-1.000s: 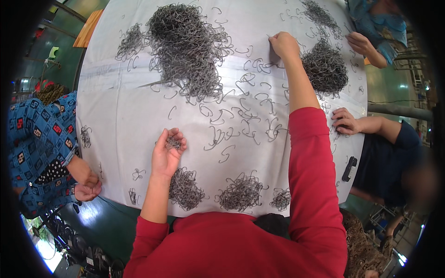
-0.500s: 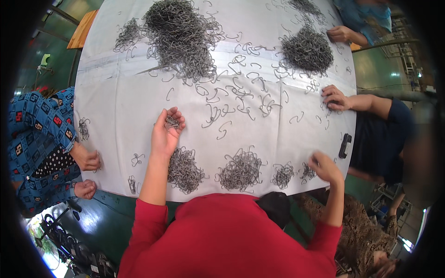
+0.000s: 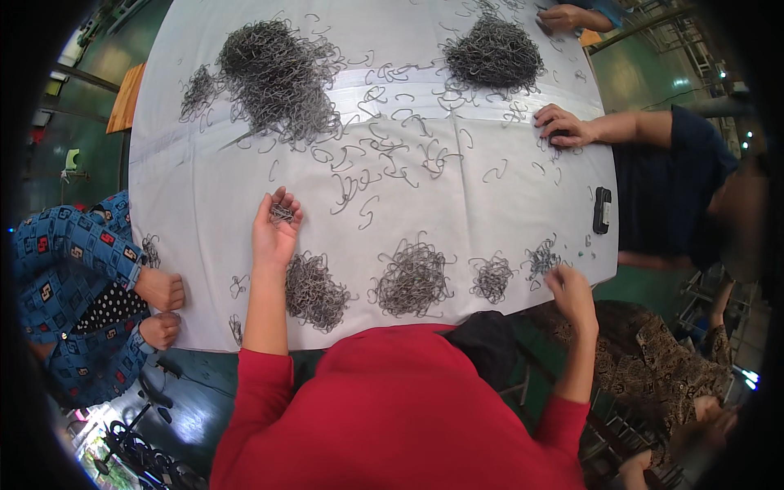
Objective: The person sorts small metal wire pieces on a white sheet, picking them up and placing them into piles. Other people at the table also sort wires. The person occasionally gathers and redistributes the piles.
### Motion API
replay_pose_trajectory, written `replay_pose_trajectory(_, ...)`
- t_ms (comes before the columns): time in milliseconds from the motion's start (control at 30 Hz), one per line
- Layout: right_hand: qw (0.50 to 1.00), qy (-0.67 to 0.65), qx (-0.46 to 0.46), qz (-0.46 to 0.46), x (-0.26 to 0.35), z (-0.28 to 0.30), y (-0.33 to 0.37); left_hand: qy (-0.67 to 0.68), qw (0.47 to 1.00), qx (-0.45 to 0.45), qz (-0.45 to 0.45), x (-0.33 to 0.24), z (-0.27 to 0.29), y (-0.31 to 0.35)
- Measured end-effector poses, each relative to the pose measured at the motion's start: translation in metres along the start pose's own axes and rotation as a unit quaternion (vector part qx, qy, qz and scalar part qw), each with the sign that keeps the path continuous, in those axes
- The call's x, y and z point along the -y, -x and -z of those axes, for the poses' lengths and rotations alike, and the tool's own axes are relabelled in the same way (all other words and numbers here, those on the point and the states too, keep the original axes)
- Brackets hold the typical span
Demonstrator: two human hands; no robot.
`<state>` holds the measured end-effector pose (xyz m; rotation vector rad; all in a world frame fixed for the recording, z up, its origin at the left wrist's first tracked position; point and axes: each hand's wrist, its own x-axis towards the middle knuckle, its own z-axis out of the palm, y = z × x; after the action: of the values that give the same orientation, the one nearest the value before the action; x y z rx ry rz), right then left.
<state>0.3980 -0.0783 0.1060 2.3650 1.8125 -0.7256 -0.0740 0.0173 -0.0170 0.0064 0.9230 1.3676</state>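
2 hands: both are seen over the white table (image 3: 204,212).
Left hand (image 3: 275,230): palm up, cupped around a small bunch of hooks (image 3: 282,213).
Right hand (image 3: 569,291): drawn back from the far side within 1 second, now at the near edge, fingers curled by a small pile (image 3: 542,260); contents cannot be told.
Meaning: a fresh reach seems finished.

Co-worker's hand (image 3: 563,15) cut off by top edge.

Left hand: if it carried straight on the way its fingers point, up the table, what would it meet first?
Probably the scattered loose wire hooks on the white table cover just past the left hand, then the big hook pile farther on. Depth is unclear.
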Motion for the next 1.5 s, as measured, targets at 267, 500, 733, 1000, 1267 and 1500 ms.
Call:
replay_pose_trajectory(267,0.928,-0.09,-0.273,0.237,0.14,-0.067,-0.142,0.008,1.0,-0.026,-0.004,0.003,-0.009,0.004)
replay_pose_trajectory(500,0.94,-0.159,-0.211,0.214,0.176,-0.055,-0.209,0.002,0.999,-0.042,-0.001,0.001,-0.008,0.007)
replay_pose_trajectory(733,0.981,0.016,-0.148,0.125,0.189,-0.052,-0.249,0.004,0.999,0.002,0.054,0.017,-0.035,0.006)
replay_pose_trajectory(1000,0.888,-0.311,0.194,0.278,0.21,-0.02,-0.156,0.009,0.976,0.078,0.204,0.081,-0.11,0.007)
replay_pose_trajectory(1267,0.921,-0.155,-0.323,0.151,0.096,-0.029,-0.244,-0.019,0.975,0.047,0.215,0.089,-0.123,0.008)
replay_pose_trajectory(1500,0.945,-0.073,-0.273,0.163,0.099,-0.012,-0.281,-0.021,0.978,0.057,0.2,0.084,-0.111,0.014)
